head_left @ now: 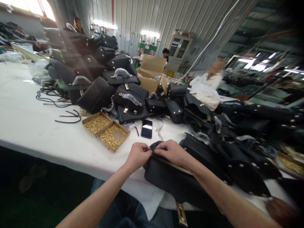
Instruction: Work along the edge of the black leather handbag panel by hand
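A black handbag (171,180) lies on its side at the table's front edge, with a gold clasp plate (181,213) hanging below the edge. My left hand (140,154) pinches the bag's upper left corner, thumb against fingertips. Close beside it, my right hand (172,152) is closed on the same corner, its wrist resting over the bag's opening. Any small part between the fingertips is hidden. Left of my hands, two shallow cardboard boxes (128,136) hold small gold metal fittings (110,137). A black phone (146,129) lies just beyond my hands.
Black handbags (129,98) are heaped across the back of the white table (59,136), and more (237,158) lie at the right. An open carton (148,84) stands among them. Dark cords (68,117) lie at left. People are in the background; another person's blurred hand (281,210) is at lower right.
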{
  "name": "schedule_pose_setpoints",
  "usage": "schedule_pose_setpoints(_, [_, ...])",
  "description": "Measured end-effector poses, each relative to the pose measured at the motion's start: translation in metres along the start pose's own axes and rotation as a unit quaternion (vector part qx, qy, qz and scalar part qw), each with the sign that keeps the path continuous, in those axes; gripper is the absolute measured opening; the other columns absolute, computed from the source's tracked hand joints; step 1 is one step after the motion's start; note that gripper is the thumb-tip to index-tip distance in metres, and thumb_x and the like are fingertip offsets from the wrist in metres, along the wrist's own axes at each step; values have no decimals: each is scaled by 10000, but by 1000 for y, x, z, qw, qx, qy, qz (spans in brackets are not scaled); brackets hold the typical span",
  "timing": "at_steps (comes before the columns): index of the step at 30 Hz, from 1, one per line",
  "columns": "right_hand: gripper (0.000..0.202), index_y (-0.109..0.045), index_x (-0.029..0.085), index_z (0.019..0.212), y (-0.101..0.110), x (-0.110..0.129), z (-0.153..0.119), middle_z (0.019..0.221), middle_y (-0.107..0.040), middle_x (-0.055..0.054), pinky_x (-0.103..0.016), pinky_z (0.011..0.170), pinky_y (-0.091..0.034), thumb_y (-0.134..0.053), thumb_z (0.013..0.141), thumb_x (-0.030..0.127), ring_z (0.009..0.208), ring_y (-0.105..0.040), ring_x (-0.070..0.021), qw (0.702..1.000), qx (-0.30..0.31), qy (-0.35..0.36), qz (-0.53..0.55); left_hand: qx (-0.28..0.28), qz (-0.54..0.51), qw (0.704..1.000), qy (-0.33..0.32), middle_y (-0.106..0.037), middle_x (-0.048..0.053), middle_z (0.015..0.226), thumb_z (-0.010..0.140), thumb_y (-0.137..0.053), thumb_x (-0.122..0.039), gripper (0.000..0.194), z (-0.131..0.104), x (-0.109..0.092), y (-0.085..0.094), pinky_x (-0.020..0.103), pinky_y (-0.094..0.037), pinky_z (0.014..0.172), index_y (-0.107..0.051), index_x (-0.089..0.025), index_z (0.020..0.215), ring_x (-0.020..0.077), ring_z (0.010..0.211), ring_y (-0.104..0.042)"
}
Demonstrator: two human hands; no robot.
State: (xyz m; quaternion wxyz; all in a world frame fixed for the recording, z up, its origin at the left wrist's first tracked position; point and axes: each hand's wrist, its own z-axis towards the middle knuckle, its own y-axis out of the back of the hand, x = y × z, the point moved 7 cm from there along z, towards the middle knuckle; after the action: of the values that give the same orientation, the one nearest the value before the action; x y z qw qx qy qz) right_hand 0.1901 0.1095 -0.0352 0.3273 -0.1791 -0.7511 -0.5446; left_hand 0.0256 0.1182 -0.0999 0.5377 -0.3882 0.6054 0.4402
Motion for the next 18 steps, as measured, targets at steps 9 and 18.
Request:
schedule_pose_setpoints(9, [176,-823,219,878,-8,-3,-1,884,-820,-7,-316,769,-497,-703,943,332,837,-726,-215,999,-28,-17,1,16,-46,998,41,-659,22,585,691,-671,-236,161,5,-3,1,236,-353,516,-782,-121,696,137,559,-560])
schedule_pose_setpoints(18, [177,-813,215,944,-12,-4,-4,957,-826,-16,-331,824,-508,-704,959,353,911,-730,-229,999,-5,-20,29,96,-72,992,38,-650,21,608,747,-734,-301,206,-2,-5,2,231,-350,537,-795,-104,754,127,579,-547])
